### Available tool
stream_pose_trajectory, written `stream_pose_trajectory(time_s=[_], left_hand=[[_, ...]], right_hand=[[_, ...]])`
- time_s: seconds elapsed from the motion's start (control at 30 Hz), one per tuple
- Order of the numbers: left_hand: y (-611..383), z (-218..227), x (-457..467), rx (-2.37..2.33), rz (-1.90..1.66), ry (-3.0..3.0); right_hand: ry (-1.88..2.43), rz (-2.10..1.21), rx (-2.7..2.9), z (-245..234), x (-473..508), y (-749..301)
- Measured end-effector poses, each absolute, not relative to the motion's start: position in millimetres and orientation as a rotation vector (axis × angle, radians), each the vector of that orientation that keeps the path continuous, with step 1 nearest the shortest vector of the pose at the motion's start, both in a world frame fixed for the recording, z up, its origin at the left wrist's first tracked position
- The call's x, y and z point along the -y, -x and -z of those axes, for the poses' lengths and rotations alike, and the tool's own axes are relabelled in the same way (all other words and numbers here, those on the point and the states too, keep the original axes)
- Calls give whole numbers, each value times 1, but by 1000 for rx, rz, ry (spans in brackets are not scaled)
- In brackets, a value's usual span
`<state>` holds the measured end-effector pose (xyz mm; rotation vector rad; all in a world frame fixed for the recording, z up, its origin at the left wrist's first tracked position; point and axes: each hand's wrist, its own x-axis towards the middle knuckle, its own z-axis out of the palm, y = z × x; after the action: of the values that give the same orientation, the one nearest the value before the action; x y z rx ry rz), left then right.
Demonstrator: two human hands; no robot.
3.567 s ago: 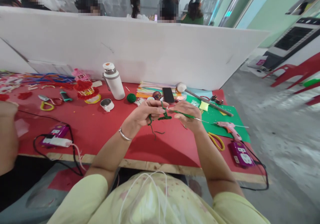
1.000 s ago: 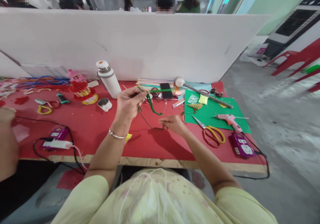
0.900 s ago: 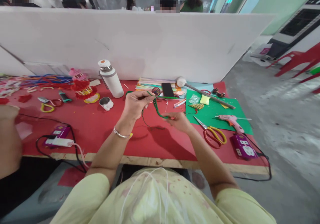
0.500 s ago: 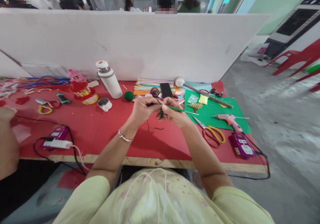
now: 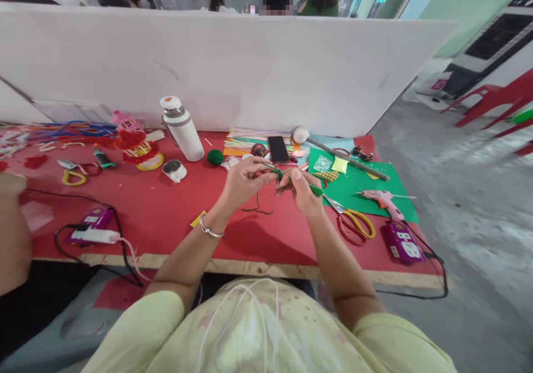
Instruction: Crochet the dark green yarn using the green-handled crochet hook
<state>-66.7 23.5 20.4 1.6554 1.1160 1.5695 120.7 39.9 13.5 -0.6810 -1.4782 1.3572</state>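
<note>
My left hand [image 5: 245, 180] pinches a small piece of dark green yarn work [image 5: 276, 172] between thumb and fingers. My right hand [image 5: 303, 191] is closed around a crochet hook [image 5: 317, 191], whose thick green handle sticks out to the right. The hook's front part meets the yarn work between both hands, and its tip is hidden by the fingers. A dark loose yarn end [image 5: 258, 211] lies on the red tabletop below. Behind my left hand sits a green yarn ball [image 5: 215, 157].
A white flask [image 5: 183, 131] and a metal cup [image 5: 174, 171] stand at left. Scissors [image 5: 353, 224], a pink glue gun [image 5: 383, 200] and a purple socket block [image 5: 402, 242] lie at right. A phone [image 5: 278, 149] is behind my hands. A co-worker's arm [image 5: 14, 228] rests at far left.
The hook has been turned: its thin metal end pointed right before, and now the green handle does. My right hand has shifted slightly right. A yellow scrap now shows beside my left wrist.
</note>
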Motion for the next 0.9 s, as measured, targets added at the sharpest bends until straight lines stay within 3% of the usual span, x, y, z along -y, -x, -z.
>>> stream_pose_trajectory(time_s=[0.17,0.53,0.73,0.9], left_hand=[[67,-19,-23,-1283,-1686,-1737],[40,-31,-12,-852,-1489,-927],[37,-18,-16,-836,-1549,-961],[40,-12,-14,-1169,-1686,-1265]], right_hand=[[659,-1375,1286,-11,-41,-121],[710,-1423,1264,0,-39,-112],[712,-1421,1303,-3,-39,-114],[788,-1214,1506,-7,-37,-117]])
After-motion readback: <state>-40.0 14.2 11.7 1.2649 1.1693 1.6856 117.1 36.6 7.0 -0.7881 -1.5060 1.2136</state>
